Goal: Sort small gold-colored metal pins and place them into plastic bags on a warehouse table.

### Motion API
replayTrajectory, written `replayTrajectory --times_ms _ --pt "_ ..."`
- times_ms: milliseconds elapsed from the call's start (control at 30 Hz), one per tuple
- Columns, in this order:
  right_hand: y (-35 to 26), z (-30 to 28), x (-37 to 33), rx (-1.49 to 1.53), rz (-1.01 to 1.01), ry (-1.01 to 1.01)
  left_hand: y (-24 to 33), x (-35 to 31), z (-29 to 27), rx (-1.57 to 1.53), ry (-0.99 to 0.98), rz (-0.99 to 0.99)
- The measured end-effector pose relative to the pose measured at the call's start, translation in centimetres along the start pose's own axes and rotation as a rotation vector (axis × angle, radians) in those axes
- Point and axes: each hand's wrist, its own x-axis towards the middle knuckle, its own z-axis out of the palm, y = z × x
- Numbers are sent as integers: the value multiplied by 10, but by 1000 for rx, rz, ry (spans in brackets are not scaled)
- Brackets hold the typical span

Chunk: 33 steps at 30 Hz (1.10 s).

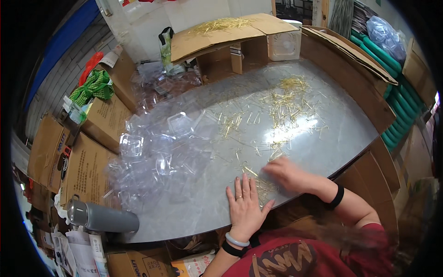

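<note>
My left hand lies flat on the grey table near its front edge, fingers stretched and slightly apart, holding nothing. Just right of its fingers is a small heap of thin gold wire hooks. Over the far right side of that heap is my right hand, smeared by motion, so what its fingers hold is not visible. Beyond both hands, a larger pile of gold wire hooks spreads across the table, with loose hooks scattered to its left.
Clear plastic pieces cover the table's left side. A grey bottle lies at the front left corner. Cardboard boxes line the left edge. At the back, a cardboard sheet bears more gold wire; a cardboard wall borders the right.
</note>
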Motion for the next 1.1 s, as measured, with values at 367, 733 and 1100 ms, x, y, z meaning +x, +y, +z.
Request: replayTrajectory --times_ms 367,733,1100 --pt "-39 16 -30 -253 125 122 1 2 1 49 -38 -32" --pt "-87 64 -16 -168 214 259 -41 -16 9 -726 5 8" --pt "-28 36 -7 -14 -188 -25 -47 -20 -20 -190 -76 -41"
